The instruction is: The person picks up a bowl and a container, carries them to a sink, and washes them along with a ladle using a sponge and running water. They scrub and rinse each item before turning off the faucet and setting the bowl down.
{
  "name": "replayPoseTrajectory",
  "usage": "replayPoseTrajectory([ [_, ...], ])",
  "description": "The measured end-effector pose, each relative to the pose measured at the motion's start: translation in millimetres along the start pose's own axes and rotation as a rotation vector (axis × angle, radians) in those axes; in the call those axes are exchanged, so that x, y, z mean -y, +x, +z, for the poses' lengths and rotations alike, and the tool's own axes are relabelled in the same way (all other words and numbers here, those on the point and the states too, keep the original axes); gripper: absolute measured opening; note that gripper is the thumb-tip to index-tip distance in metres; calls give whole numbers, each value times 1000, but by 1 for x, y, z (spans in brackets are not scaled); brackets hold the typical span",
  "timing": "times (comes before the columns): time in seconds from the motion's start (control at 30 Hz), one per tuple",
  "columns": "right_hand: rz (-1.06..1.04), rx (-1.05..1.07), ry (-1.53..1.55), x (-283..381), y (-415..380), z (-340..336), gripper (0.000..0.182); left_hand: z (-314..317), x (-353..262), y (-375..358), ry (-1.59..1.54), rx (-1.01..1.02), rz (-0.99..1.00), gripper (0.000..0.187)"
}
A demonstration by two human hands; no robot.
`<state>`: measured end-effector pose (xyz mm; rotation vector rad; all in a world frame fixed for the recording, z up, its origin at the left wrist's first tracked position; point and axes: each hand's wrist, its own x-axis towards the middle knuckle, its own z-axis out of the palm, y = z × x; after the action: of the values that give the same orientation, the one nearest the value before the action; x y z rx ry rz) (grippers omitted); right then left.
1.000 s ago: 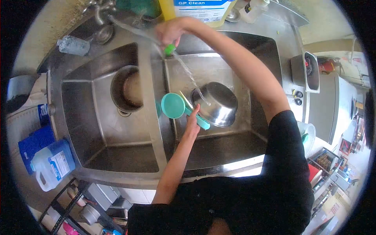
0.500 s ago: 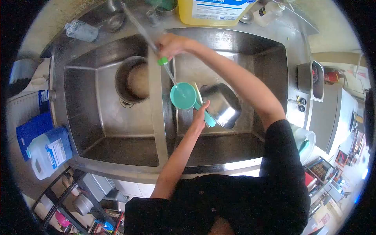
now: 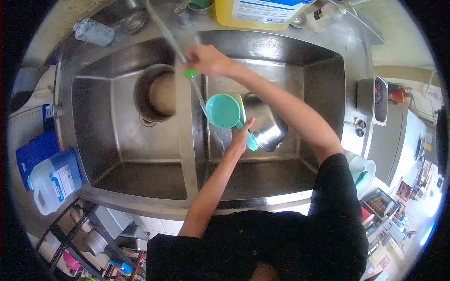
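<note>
My right hand (image 3: 209,60) is closed around the long faucet spout (image 3: 165,32), just above its green tip (image 3: 190,73). A stream of water (image 3: 198,93) runs from the tip toward a teal plastic dipper (image 3: 222,111), and some falls below onto the basin floor. My left hand (image 3: 241,135) grips the dipper by its handle, holding the cup over the right basin. Behind the dipper, a shiny metal pot (image 3: 267,122) lies tilted in that basin. A pale yellowish edge of something shows between dipper and pot; its kind is hidden.
In the left basin a metal pot (image 3: 143,93) holds brownish content, beside the drain (image 3: 147,122). A metal divider (image 3: 185,150) separates the basins. A yellow jug (image 3: 253,21) stands on the back ledge, a blue jug (image 3: 58,180) at left. Scissors (image 3: 359,126) and a metal container (image 3: 372,100) are at right.
The dipper has tilted and shifted slightly right, and the pooled water inside no longer shows. Water now spills below it. My right hand stays on the spout.
</note>
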<state>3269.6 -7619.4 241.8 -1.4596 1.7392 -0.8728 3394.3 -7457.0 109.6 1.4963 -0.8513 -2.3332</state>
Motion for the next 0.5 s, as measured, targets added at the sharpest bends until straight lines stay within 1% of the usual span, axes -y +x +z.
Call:
replayPoseTrajectory([
  [0.03, 38, -29, 40, -6, -9, 3, 20, 1, -2, 0, 3, 12, 0, 59],
  [0.1, -129, -479, -12, -27, -40, 29, 26, 0, 1, 3, -21, 25, 6, 58],
  [0.17, -82, -412, -260, -24, -84, 39, 26, -5, 12, 12, -82, 26, 21, 54],
  [0.23, -106, -73, -620, -8, -125, 44, 27, -7, 20, 14, -130, 15, 22, 53],
  [0.3, -145, -36, -840, -18, -147, 65, 25, -6, 20, 12, -148, -10, 4, 51],
  [0.37, -118, 25, -842, -35, -161, 85, 24, -3, 15, 7, -141, -44, -22, 49],
  [0.4, -109, 56, -847, -32, -158, 85, 23, -2, 11, 6, -136, -66, -27, 49],
  [0.43, -37, 85, -590, -31, -156, 81, 17, -2, 9, 5, -124, -92, -51, 48],
  [0.5, 275, 61, 20, -31, -140, 54, 16, -2, 6, 2, -88, -147, -91, 46],
])
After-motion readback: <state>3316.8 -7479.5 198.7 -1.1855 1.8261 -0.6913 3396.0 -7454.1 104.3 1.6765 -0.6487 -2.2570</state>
